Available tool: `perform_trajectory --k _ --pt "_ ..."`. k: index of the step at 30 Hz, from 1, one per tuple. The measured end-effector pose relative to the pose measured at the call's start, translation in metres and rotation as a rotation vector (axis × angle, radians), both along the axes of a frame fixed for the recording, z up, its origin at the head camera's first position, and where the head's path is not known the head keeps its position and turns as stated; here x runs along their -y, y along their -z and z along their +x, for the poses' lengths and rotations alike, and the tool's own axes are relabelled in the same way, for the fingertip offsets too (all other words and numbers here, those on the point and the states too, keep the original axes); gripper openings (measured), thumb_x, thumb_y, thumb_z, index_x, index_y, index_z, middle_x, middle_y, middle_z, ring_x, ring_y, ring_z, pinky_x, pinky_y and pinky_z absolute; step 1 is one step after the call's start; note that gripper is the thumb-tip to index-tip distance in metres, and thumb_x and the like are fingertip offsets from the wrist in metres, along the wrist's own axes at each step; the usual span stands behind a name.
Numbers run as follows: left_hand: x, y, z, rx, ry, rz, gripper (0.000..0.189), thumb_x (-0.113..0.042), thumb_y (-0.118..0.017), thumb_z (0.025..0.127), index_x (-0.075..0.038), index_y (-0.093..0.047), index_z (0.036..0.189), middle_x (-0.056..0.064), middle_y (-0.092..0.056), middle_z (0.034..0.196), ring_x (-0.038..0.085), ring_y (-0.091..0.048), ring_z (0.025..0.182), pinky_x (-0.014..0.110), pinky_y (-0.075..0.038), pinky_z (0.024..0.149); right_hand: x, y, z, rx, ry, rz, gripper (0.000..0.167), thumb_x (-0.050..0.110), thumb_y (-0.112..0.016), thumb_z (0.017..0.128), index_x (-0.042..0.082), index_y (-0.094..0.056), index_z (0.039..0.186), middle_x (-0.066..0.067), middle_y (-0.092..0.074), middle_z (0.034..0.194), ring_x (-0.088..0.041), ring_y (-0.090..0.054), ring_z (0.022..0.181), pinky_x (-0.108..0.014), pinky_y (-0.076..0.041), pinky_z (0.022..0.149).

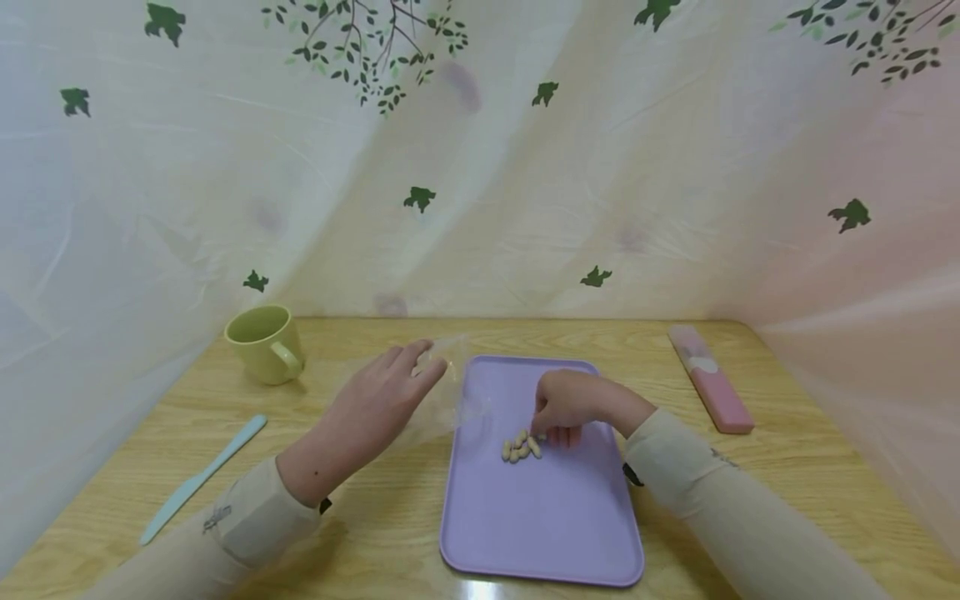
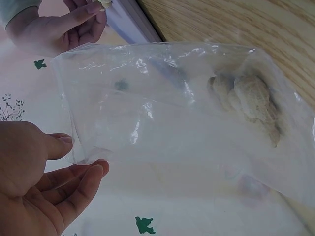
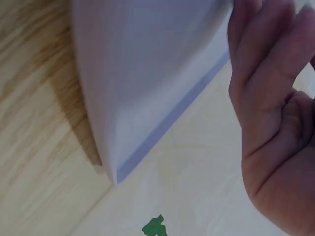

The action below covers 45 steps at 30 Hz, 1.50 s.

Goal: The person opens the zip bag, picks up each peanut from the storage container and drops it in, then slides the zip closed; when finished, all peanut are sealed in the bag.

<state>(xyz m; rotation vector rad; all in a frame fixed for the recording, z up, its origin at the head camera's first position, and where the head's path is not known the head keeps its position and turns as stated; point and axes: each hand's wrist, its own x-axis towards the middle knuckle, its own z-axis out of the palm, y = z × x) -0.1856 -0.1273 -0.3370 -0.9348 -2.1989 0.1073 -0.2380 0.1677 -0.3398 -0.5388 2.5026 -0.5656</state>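
From my end of the feed, the person's right hand (image 1: 566,404) is lowered over a lavender, rounded-corner rectangular tray (image 1: 547,517), and I see it pinching something small. The left wrist view tells me what: a pale tan, rough-shelled peanut (image 2: 106,3) sits right at the tips of the thumb and finger, cut by the upper edge of that view. The right wrist view shows me the curled hand beside the tray, but its fingertips run out of frame, so I cannot check the pinch from there.

A small cluster of pale tan peanuts (image 1: 521,447) lies on the tray just left of the right fingertips, near the tray's middle.

The left hand (image 1: 375,400) holds a clear, thin plastic bag (image 2: 147,108) by one corner, its thumb on one side and fingers on the other. More peanuts, a brownish bunch (image 2: 253,101), lie inside the bag at the end well away from those fingers. In my head view the bag reaches across the tray's left edge.

Around them on the light wood-grain table (image 1: 375,533) I have a yellow-green mug (image 1: 262,342) and pale turquoise knife (image 1: 198,483) at left, and a long pink case (image 1: 712,379) at right.
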Motion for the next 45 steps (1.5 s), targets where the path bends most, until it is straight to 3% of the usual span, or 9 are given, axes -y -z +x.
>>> perform_trajectory --k 8,17,27,34,41,45 --pt "0.001 -0.001 0.001 0.038 -0.027 -0.017 0.041 0.012 -0.076 0.089 -0.01 -0.061 0.121 0.022 -0.072 0.126 0.034 -0.075 0.092 0.04 -0.067 0.07 -0.007 -0.013 -0.002 -0.028 0.022 -0.117 0.02 0.022 -0.069 0.098 0.008 -0.075 0.086 -0.006 -0.076 0.078 -0.016 -0.072 0.06 -0.033 -0.064 0.063" --pt "0.002 -0.001 0.002 0.046 -0.034 -0.022 0.04 0.01 -0.077 0.089 -0.009 -0.062 0.121 0.022 -0.072 0.126 0.034 -0.075 0.093 0.04 -0.067 0.072 0.012 -0.033 -0.001 -0.041 0.04 -0.292 0.022 0.027 -0.069 0.102 0.007 -0.077 0.097 -0.013 -0.081 0.093 -0.02 -0.076 0.066 -0.035 -0.066 0.066" --pt "0.004 0.001 -0.001 0.004 -0.021 -0.015 0.039 0.012 -0.076 0.088 -0.008 -0.062 0.119 0.022 -0.073 0.124 0.034 -0.074 0.091 0.039 -0.066 0.071 0.036 -0.043 -0.001 -0.041 0.035 -0.34 0.019 0.027 -0.068 0.104 0.011 -0.077 0.102 -0.014 -0.081 0.1 -0.029 -0.079 0.075 -0.036 -0.067 0.069" --pt "0.005 0.0 0.002 0.028 -0.043 -0.022 0.039 0.009 -0.077 0.089 -0.009 -0.062 0.12 0.022 -0.073 0.126 0.034 -0.074 0.093 0.039 -0.067 0.072 0.049 -0.04 -0.003 -0.029 0.039 -0.348 0.022 0.027 -0.067 0.105 0.007 -0.076 0.105 -0.016 -0.082 0.106 -0.025 -0.078 0.072 -0.037 -0.067 0.07" --pt "0.005 0.0 0.001 0.025 -0.038 -0.012 0.039 0.008 -0.077 0.09 -0.009 -0.063 0.121 0.022 -0.072 0.128 0.034 -0.074 0.093 0.04 -0.067 0.071 0.049 -0.043 -0.002 -0.04 0.053 -0.365 0.023 0.027 -0.065 0.106 0.006 -0.075 0.109 -0.017 -0.082 0.108 -0.034 -0.08 0.082 -0.036 -0.067 0.069" --pt "0.005 -0.001 0.0 0.015 -0.025 0.003 0.037 0.01 -0.075 0.09 -0.009 -0.062 0.119 0.022 -0.073 0.126 0.034 -0.074 0.091 0.04 -0.066 0.071 0.043 -0.044 -0.003 -0.041 0.057 -0.368 0.023 0.027 -0.065 0.106 0.006 -0.076 0.108 -0.017 -0.082 0.106 -0.029 -0.08 0.078 -0.035 -0.066 0.068"
